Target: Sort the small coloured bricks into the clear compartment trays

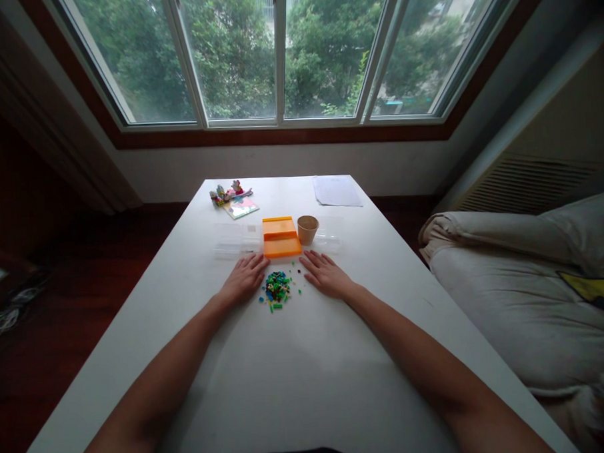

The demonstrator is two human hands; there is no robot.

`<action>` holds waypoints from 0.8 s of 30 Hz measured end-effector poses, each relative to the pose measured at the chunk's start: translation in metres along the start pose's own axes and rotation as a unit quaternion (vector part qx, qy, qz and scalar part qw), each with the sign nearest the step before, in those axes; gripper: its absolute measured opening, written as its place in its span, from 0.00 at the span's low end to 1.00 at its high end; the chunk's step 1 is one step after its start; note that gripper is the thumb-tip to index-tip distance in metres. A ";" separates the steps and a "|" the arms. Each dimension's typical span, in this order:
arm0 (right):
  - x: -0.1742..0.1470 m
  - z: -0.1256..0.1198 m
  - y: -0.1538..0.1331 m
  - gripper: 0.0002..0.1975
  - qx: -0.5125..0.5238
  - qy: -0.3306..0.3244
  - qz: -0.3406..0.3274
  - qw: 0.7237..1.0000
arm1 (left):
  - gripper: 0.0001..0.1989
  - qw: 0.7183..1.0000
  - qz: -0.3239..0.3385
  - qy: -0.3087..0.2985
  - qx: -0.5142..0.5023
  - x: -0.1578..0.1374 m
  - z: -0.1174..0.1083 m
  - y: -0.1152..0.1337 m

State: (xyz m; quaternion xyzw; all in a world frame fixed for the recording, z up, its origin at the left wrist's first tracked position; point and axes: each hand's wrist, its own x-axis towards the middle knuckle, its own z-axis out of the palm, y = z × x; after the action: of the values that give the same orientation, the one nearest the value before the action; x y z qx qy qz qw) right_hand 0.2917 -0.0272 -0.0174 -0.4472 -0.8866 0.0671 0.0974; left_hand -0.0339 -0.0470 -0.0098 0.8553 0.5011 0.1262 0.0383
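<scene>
My left hand (245, 277) lies flat on the white table, palm down, fingers stretched forward and holding nothing. On the other side, my right hand (325, 273) rests flat too, its fingers apart. Between them is a small heap of tiny building bricks (277, 287), mostly green and blue, with a few loose pieces around it. Just beyond my fingertips sits an open orange plastic box (281, 248). A brown paper cup (308, 231) stands upright at the box's right side. Clear plastic containers (238, 237) flank the box and cup; their exact shape is hard to make out.
The white table (299, 380) runs toward a window. Small colourful figures (230, 191) and a printed card (241, 207) lie at its far left. Sheets of paper (337, 191) lie at the far right. A pale sofa (490, 292) stands right of the table.
</scene>
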 end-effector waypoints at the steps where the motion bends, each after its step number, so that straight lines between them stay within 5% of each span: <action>1: 0.000 0.000 0.000 0.30 -0.001 -0.004 0.002 1.000 | 0.26 1.000 -0.007 -0.004 0.003 -0.001 0.001 0.000; 24: 0.003 -0.004 0.000 0.31 -0.005 -0.008 -0.008 1.000 | 0.26 1.000 -0.026 0.006 -0.003 0.006 0.000 0.001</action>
State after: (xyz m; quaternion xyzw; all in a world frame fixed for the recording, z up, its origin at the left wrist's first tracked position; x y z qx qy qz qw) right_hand 0.2910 -0.0249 -0.0128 -0.4403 -0.8911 0.0652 0.0883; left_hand -0.0303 -0.0426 -0.0086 0.8411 0.5228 0.1323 0.0410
